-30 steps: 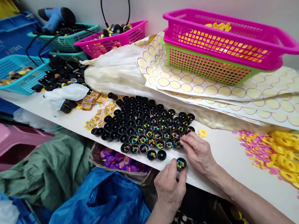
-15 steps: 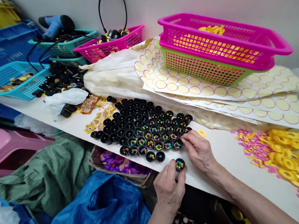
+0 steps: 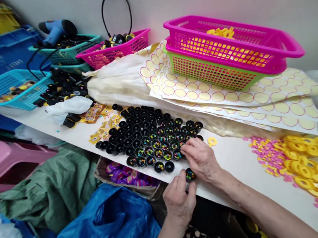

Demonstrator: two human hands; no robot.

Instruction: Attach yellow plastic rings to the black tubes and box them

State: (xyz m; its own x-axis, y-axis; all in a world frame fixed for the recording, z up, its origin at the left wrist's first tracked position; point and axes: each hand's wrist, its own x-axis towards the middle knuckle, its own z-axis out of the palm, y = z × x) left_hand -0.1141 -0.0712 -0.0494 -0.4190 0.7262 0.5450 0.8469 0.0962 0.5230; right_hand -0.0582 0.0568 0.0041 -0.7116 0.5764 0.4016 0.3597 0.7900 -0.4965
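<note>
Near the table's front edge, my left hand (image 3: pixel 178 197) has its thumb and fingers curled around a small round black cup (image 3: pixel 190 174) with coloured beads in it. Just above that cup, my right hand (image 3: pixel 202 159) is closed, its fingertips pinched together at the right side of a cluster of black cups (image 3: pixel 146 141). Whatever those fingertips hold is hidden. Many cups on the cluster's near and right side contain coloured beads; the ones toward the back left look plain black inside. A single yellow ring (image 3: pixel 212 141) lies beyond my right hand.
Pink and yellow small pieces (image 3: pixel 267 155) and yellow rings (image 3: pixel 315 172) are heaped at right. Stacked baskets (image 3: pixel 226 53) stand on sticker sheets (image 3: pixel 217 96) behind. Yellow packets (image 3: pixel 108 125) and black parts (image 3: pixel 68 84) lie left. A box of purple items (image 3: pixel 127 176) sits below the edge.
My right hand has moved left and slightly up over the cluster's right edge, covering a cup that showed before. My left hand stays around its cup. The view has shifted slightly.
</note>
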